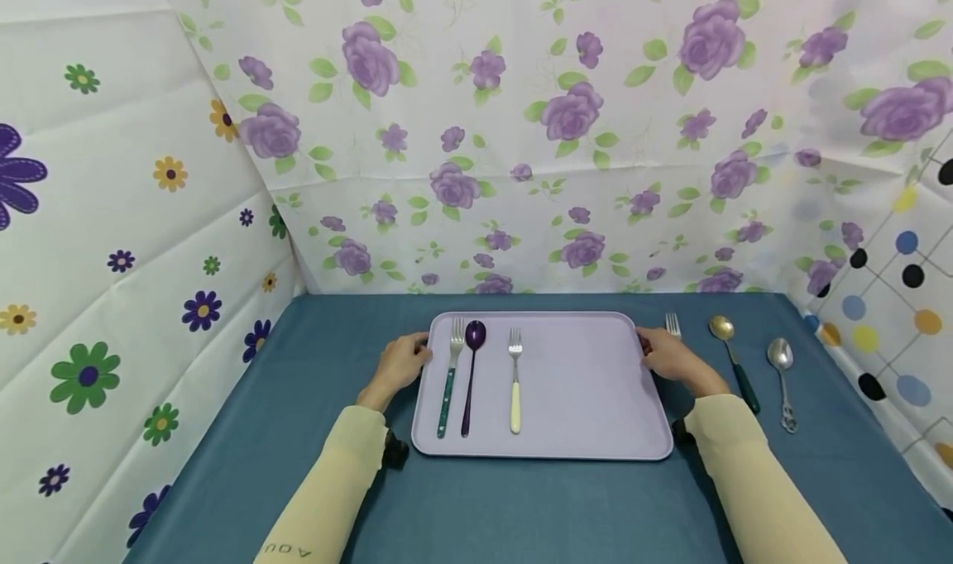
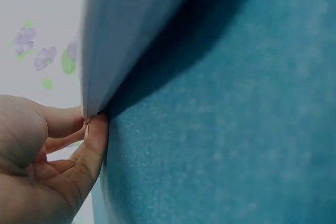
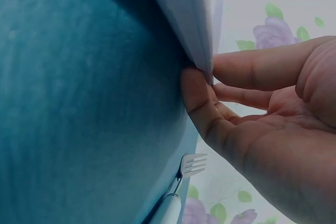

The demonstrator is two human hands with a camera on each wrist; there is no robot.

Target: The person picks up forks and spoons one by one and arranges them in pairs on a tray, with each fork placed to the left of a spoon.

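A pale lavender tray [image 1: 581, 390] lies on the blue-green cloth between my hands. My left hand [image 1: 400, 364] pinches its left rim, thumb on one side and fingers tucked at the underside, as the left wrist view shows. Likewise, my right hand [image 1: 668, 354] pinches the right rim between thumb and fingers. On the tray's left half lie a fork with a green handle [image 1: 450, 382], a dark purple spoon [image 1: 471, 374] and a fork with a pale yellow handle [image 1: 515, 382], all heads away from me.
Right of the tray, a fork [image 1: 673, 326] lies partly hidden by my right hand. Farther right are a gold spoon with a dark green handle [image 1: 733, 361] and a silver spoon [image 1: 783, 386]. Flowered cloth walls [image 1: 521, 175] border the table's back and sides.
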